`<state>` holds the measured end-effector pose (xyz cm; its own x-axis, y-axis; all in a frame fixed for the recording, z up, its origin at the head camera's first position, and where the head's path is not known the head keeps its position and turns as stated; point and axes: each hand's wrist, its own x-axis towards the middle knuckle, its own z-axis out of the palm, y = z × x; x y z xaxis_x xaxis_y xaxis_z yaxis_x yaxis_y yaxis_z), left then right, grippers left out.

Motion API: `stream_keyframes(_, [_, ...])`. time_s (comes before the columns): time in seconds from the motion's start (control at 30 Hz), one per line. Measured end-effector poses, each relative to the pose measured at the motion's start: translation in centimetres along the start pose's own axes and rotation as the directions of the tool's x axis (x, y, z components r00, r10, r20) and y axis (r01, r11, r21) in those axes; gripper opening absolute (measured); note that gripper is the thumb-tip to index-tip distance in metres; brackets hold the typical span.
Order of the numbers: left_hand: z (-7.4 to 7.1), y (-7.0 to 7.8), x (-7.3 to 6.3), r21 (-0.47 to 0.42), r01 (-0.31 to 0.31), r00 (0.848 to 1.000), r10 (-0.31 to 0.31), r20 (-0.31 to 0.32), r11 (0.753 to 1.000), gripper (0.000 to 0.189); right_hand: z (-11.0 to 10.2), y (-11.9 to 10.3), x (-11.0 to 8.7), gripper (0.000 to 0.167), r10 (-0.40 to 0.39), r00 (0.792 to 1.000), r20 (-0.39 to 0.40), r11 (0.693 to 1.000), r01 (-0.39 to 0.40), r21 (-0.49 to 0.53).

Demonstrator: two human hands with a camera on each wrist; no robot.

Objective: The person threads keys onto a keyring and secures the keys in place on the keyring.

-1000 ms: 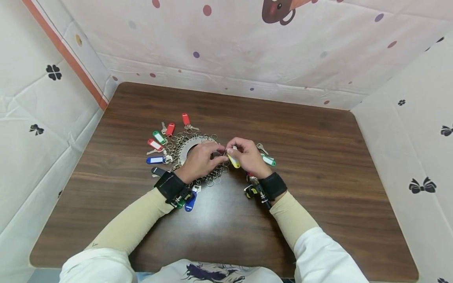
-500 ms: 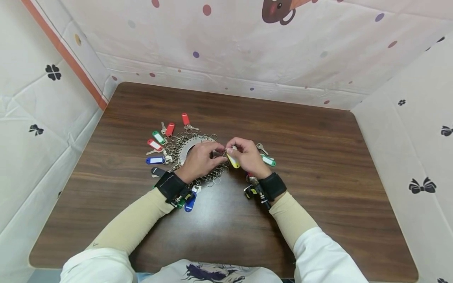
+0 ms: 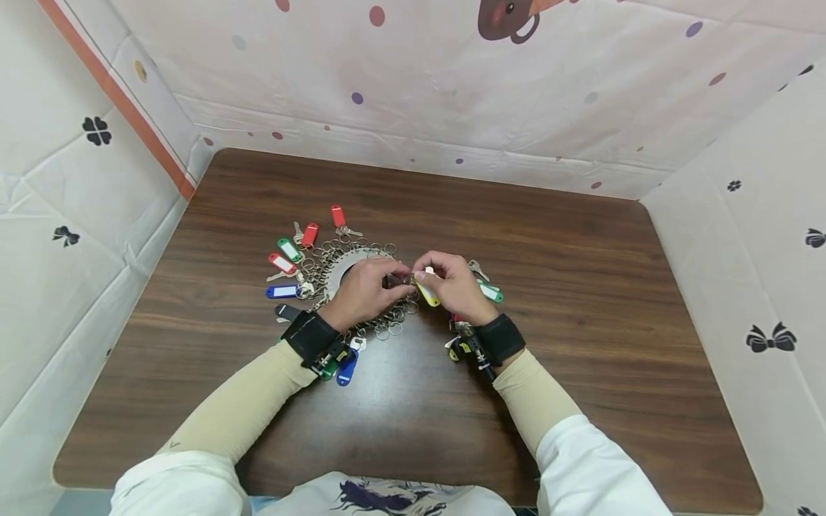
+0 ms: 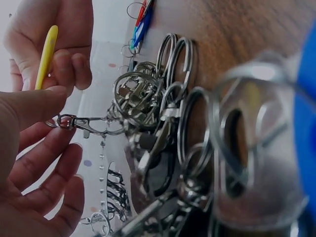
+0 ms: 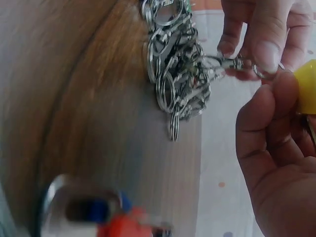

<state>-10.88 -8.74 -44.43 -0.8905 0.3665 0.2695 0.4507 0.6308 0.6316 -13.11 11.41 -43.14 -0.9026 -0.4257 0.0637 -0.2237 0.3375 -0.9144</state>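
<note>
A flat metal ring lies on the table, its edge crowded with small swivel clasps and split rings. My left hand lies over its right side and pinches one swivel clasp between thumb and finger. Beside it, my right hand holds a yellow key tag close to the split ring at the clasp's end. In the right wrist view the fingertips of both hands meet at that split ring. Part of the yellow tag is hidden behind the right fingers.
Red key tags, a green tag and a blue tag with keys fan out left of the ring. Another blue tag lies near the left wrist. A green tag and a key lie right of the right hand.
Both hands stay in almost the same place at the clasp. The yellow tag has shifted very slightly to the right.
</note>
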Motion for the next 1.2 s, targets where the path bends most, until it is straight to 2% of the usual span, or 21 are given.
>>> stream_keyframes(0.17, [0.2,0.2,0.4,0.0,0.016,0.993,-0.016,0.12,1.0,0.027,-0.8,0.3,0.0,0.01,0.015,0.999,0.036,0.992,-0.01,-0.123])
stream_keyframes(0.27, [0.4,0.2,0.6,-0.027,0.018,0.981,-0.012,0.192,0.999,0.024,-1.3,0.4,-0.1,0.016,0.07,0.995,0.074,0.992,-0.062,-0.11])
stream_keyframes(0.43, [0.6,-0.1,0.7,-0.037,0.012,0.97,-0.003,0.241,0.999,0.018,-1.9,0.6,-0.2,0.016,0.151,0.978,0.145,0.987,-0.14,-0.083])
stream_keyframes(0.6, [0.6,-0.1,0.9,0.001,-0.006,0.966,0.006,0.259,1.0,0.02,-2.3,0.8,-0.3,0.013,0.153,0.969,0.194,0.967,-0.107,-0.231])
stream_keyframes(0.73, [0.9,0.0,1.1,0.042,0.003,0.963,-0.015,0.27,0.999,0.025,-2.4,0.9,-0.3,0.013,0.16,0.977,0.145,0.94,-0.106,-0.324])
stream_keyframes(0.87, [1.1,0.1,1.3,0.076,0.026,0.966,-0.044,0.254,0.997,0.027,-2.5,1.0,0.0,0.015,0.167,0.982,0.084,0.93,-0.129,-0.345])
stream_keyframes(1.07, [1.2,0.2,1.2,0.094,0.042,0.979,-0.059,0.195,0.995,0.023,-2.7,1.7,0.6,0.017,0.165,0.985,0.051,0.912,-0.133,-0.387])
stream_keyframes(1.2, [1.4,0.3,1.1,0.087,0.057,0.982,-0.071,0.176,0.995,0.019,-2.7,2.1,0.8,0.018,0.168,0.986,0.019,0.903,-0.146,-0.405])
